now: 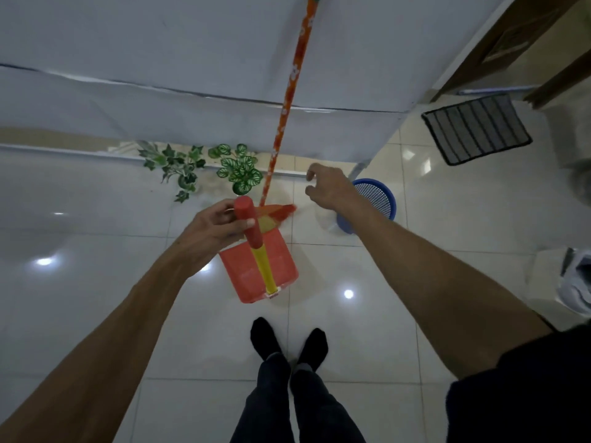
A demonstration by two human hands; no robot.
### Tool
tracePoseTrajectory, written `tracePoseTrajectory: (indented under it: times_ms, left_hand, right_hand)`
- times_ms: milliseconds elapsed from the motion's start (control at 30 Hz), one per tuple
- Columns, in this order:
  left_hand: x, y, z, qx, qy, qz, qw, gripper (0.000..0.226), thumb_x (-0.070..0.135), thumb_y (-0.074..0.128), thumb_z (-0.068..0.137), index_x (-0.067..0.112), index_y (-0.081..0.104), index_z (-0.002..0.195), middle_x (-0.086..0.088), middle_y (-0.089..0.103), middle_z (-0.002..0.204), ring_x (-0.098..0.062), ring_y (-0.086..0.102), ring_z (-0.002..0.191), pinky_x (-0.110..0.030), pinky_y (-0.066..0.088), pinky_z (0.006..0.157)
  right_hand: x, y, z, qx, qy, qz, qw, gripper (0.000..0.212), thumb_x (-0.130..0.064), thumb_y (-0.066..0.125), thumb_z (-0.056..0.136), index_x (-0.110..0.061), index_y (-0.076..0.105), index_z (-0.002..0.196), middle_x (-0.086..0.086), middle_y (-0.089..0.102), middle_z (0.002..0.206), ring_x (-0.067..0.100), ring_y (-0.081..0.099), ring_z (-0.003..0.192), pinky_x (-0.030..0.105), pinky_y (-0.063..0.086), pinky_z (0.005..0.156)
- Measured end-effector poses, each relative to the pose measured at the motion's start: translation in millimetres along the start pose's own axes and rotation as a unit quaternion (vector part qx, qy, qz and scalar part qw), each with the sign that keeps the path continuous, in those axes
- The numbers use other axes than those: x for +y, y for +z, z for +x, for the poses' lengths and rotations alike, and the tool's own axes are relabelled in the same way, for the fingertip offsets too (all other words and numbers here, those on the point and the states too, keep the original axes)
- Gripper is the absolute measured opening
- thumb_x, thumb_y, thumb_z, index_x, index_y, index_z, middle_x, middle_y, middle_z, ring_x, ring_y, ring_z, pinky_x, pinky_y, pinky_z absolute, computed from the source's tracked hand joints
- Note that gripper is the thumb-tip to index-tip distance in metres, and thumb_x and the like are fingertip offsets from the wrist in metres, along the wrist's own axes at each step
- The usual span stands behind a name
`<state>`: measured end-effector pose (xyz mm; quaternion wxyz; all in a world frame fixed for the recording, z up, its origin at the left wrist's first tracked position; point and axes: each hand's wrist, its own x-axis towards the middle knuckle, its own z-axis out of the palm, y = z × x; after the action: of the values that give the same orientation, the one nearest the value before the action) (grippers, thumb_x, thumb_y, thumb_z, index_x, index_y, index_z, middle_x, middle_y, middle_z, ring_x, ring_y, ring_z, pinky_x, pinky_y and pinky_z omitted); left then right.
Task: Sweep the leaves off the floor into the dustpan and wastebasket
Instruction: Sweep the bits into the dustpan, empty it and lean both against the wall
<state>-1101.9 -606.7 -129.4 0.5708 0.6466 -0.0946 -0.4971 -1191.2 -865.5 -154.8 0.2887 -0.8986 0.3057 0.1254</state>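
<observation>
My left hand [212,228] grips the red top of the handle of an orange dustpan [259,270], which hangs or stands upright over the tiled floor. A broom with an orange flowered stick [289,87] leans against the white wall, its orange bristles [278,212] just behind the dustpan. My right hand [326,187] hovers with loosely curled fingers a little right of the stick, holding nothing. Green leafy sprigs [204,167] lie on the floor at the wall's foot. A blue mesh wastebasket [375,199] stands right of my right hand, partly hidden by my forearm.
A striped grey doormat [476,129] lies at the back right before a wooden door frame [499,43]. A white shoe [575,282] sits at the right edge. My two feet in black socks [287,342] stand on the glossy tiles below the dustpan.
</observation>
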Motion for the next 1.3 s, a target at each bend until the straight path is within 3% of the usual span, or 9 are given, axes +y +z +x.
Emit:
tracePoseTrajectory:
  times_ms: [67, 167, 400, 500, 700, 900, 1000, 1067, 1300]
  left_hand:
    - [1, -21, 3, 0.025, 0.004, -0.032, 0.999, 0.053, 0.008, 0.072, 0.080, 0.005, 0.059, 0.131, -0.010, 0.070, 0.126, -0.025, 0.064, 0.122, -0.029, 0.055, 0.096]
    - [4, -54, 8, 0.053, 0.006, -0.060, 0.997, 0.050, 0.012, 0.071, 0.080, 0.009, 0.063, 0.129, -0.006, 0.069, 0.128, -0.019, 0.062, 0.124, -0.040, 0.044, 0.110]
    - [21, -101, 25, 0.087, 0.001, -0.070, 0.994, 0.046, 0.018, 0.066, 0.083, 0.013, 0.064, 0.128, 0.000, 0.071, 0.126, -0.009, 0.064, 0.120, -0.039, 0.041, 0.111]
    - [30, -107, 34, 0.106, 0.006, -0.077, 0.991, 0.052, 0.022, 0.065, 0.083, 0.009, 0.061, 0.134, -0.002, 0.070, 0.127, -0.010, 0.063, 0.121, -0.039, 0.041, 0.111]
    - [44, -111, 53, 0.158, 0.017, -0.122, 0.980, 0.067, 0.060, 0.084, 0.063, 0.020, 0.073, 0.116, -0.006, 0.072, 0.116, -0.022, 0.062, 0.123, -0.037, 0.044, 0.105]
    - [53, -99, 71, 0.186, 0.040, -0.083, 0.978, 0.057, 0.073, 0.060, 0.074, 0.028, 0.076, 0.105, -0.001, 0.071, 0.098, -0.018, 0.063, 0.102, -0.037, 0.047, 0.101]
    - [55, -100, 76, 0.177, 0.038, -0.073, 0.981, 0.056, 0.071, 0.052, 0.080, 0.026, 0.075, 0.103, -0.006, 0.067, 0.097, -0.019, 0.062, 0.097, -0.034, 0.049, 0.096]
    - [56, -101, 79, 0.167, 0.029, -0.069, 0.983, 0.058, 0.069, 0.048, 0.082, 0.021, 0.072, 0.105, -0.007, 0.067, 0.097, -0.018, 0.062, 0.097, -0.034, 0.049, 0.097]
    - [49, -118, 72, 0.100, 0.053, 0.041, 0.993, 0.052, 0.057, 0.045, 0.097, 0.013, 0.066, 0.112, -0.019, 0.069, 0.104, -0.021, 0.067, 0.099, -0.036, 0.054, 0.089]
  right_hand:
    - [-15, 4, 26, 0.029, -0.075, -0.143, 0.987, 0.033, -0.011, 0.057, 0.091, -0.009, 0.056, 0.123, 0.014, 0.054, 0.122, 0.032, 0.053, 0.113, 0.044, 0.050, 0.083]
    - [-39, 2, 57, 0.072, -0.185, -0.291, 0.936, 0.043, 0.001, 0.057, 0.088, -0.006, 0.055, 0.131, 0.016, 0.052, 0.130, 0.033, 0.048, 0.120, 0.046, 0.049, 0.078]
    - [-65, -26, 129, 0.141, -0.314, -0.480, 0.807, 0.029, 0.003, 0.071, 0.074, -0.004, 0.071, 0.101, 0.018, 0.067, 0.108, 0.036, 0.062, 0.110, 0.051, 0.044, 0.107]
    - [-70, -36, 151, 0.108, -0.290, -0.548, 0.777, 0.030, -0.006, 0.067, 0.086, -0.010, 0.069, 0.115, 0.014, 0.065, 0.122, 0.034, 0.053, 0.126, 0.056, 0.020, 0.122]
    - [-75, -38, 169, 0.064, -0.212, -0.606, 0.764, 0.033, -0.017, 0.063, 0.089, -0.017, 0.066, 0.122, 0.007, 0.068, 0.119, 0.030, 0.057, 0.120, 0.058, 0.007, 0.122]
    - [-79, -39, 187, 0.010, -0.142, -0.639, 0.756, 0.016, -0.024, 0.061, 0.093, -0.025, 0.069, 0.106, -0.001, 0.072, 0.099, 0.024, 0.062, 0.109, 0.059, -0.004, 0.122]
    - [-83, -38, 184, -0.026, -0.119, -0.648, 0.752, 0.014, -0.026, 0.058, 0.097, -0.027, 0.068, 0.107, -0.003, 0.069, 0.106, 0.022, 0.062, 0.107, 0.054, 0.022, 0.118]
    - [-89, -37, 177, -0.061, -0.119, -0.634, 0.762, 0.024, -0.021, 0.052, 0.100, -0.024, 0.064, 0.121, -0.002, 0.064, 0.120, 0.022, 0.063, 0.109, 0.042, 0.043, 0.101]
    - [-80, -26, 115, -0.164, -0.013, -0.534, 0.829, 0.029, -0.026, 0.051, 0.102, -0.020, 0.063, 0.128, 0.003, 0.061, 0.126, 0.023, 0.062, 0.112, 0.035, 0.042, 0.083]
